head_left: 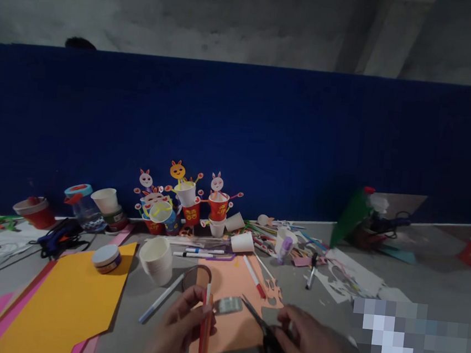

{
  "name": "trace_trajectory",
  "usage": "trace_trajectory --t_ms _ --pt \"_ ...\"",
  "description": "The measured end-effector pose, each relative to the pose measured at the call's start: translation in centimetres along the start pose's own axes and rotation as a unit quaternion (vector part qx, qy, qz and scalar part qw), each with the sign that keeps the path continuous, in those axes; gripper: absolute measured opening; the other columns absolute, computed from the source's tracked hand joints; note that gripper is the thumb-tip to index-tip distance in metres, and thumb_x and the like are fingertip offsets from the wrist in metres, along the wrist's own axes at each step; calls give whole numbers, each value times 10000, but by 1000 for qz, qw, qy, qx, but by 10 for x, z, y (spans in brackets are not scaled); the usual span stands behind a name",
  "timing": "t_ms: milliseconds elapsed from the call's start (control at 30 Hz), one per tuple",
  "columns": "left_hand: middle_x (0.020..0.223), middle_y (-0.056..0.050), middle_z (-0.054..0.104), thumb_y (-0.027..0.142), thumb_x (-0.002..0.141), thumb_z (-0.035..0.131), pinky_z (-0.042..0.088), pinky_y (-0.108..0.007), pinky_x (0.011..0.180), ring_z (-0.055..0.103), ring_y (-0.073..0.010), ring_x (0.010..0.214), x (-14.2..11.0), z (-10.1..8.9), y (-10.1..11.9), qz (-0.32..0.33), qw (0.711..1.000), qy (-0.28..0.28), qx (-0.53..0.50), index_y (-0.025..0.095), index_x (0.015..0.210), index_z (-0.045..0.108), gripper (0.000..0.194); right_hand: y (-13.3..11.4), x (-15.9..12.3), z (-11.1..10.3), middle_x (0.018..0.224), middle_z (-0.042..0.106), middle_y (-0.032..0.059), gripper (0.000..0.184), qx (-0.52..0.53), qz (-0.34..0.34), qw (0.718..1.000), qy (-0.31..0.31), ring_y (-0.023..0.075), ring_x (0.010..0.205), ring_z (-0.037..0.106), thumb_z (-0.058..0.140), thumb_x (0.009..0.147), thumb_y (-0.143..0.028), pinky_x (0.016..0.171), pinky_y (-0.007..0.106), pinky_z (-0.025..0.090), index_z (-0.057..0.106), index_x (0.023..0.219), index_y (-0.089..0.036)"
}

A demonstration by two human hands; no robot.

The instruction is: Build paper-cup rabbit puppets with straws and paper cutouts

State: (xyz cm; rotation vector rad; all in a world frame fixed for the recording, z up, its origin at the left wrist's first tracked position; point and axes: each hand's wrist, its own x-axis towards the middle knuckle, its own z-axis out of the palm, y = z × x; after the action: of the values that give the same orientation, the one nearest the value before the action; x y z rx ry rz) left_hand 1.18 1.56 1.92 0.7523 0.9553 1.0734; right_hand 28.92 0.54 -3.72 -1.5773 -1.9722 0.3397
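Strip: a narrow red and orange strip (204, 343), upright in the left hand, above the near part of the peach paper; its lower end runs out of view.
Left hand (182, 324): thumb and fingertips pinching the strip; a loose pinch could let it twist or slip.
Scissors (262, 322): black handles at the right hand, points aimed towards the left hand; a careless push could nick the fingers there.
Right hand (313, 342): fingers curled about the handles; whether they pass through the loops, I cannot tell.
Tape roll (229, 304): between the strip and the scissor points; a bump from either hand could send it rolling.
Peach paper (231, 331): under the tape roll, cut into holes along its right side; a dragging wrist or blade could tear those thin parts.
Red-capped marker (254, 277): across the peach paper, likely to roll if that sheet is tugged.
White cups (157, 260): stacked left of the peach paper, light enough for a sleeve to topple.
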Motion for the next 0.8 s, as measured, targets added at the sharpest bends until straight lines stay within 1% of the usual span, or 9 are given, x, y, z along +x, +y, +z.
trace_trajectory --t_ms 67,133,300,400,500,600,667,733,800 --pt "701 19 700 313 723 870 548 -259 699 649 -132 664 4 0 -4 9 1000 1 -6 200 809 648 263 12 -12 9 826 759 49 36 -63 17 997 -33 254 744 718 672 808 -250 636 302 513 653 833 -234" --pt "694 18 707 323 715 873 541 -251 685 662 -136 658 6 2 -7 20 1000 -1 -16 201 799 642 275 15 -20 16 919 772 73 95 -97 31 993 -65 269 839 727 661 792 -187 722 313 517 674 879 -223" --pt "710 6 732 325 760 832 539 -256 682 690 -156 675 4 13 -3 34 999 -3 8 203 823 627 247 3 -15 14 921 764 98 151 -114 72 983 -127 285 857 722 571 797 -131 740 338 500 687 865 -199" --pt "698 -3 741 314 775 814 539 -255 674 695 -165 686 0 18 2 47 999 5 26 209 781 585 252 5 -11 6 876 767 83 125 -56 90 985 -135 282 829 717 535 842 -228 723 344 485 659 829 -216" --pt "695 -4 740 325 773 813 543 -273 658 694 -178 677 -2 19 5 58 998 4 38 217 802 573 265 18 -14 4 745 721 26 178 102 123 980 -123 231 701 688 545 861 -397 641 299 473 596 807 -234" --pt "729 -11 747 353 801 796 541 -294 732 708 -188 726 -2 18 8 82 995 -11 64 215 821 583 255 32 -22 10 622 585 -49 346 316 179 925 -111 147 500 567 619 820 -585 484 235 420 564 816 -243" --pt "758 -5 740 380 818 785 529 -306 780 718 -197 764 -2 17 10 104 990 -35 85 214 825 590 256 36 -25 15 620 568 -47 464 426 189 880 -96 139 489 551 684 750 -685 456 229 423 598 851 -241" --pt "781 -3 735 406 853 749 511 -302 783 715 -196 776 -1 17 11 131 983 -61 112 215 842 595 246 32 -24 20 621 606 -13 552 507 184 841 -42 160 493 572 677 707 -766 455 257 458 636 873 -241" --pt "790 -9 732 411 896 700 488 -277 746 696 -180 765 -2 19 11 151 974 -88 141 215 870 599 222 23 -17 22 624 646 27 590 560 178 808 35 172 438 556 588 732 -822 423 297 469 653 862 -249"
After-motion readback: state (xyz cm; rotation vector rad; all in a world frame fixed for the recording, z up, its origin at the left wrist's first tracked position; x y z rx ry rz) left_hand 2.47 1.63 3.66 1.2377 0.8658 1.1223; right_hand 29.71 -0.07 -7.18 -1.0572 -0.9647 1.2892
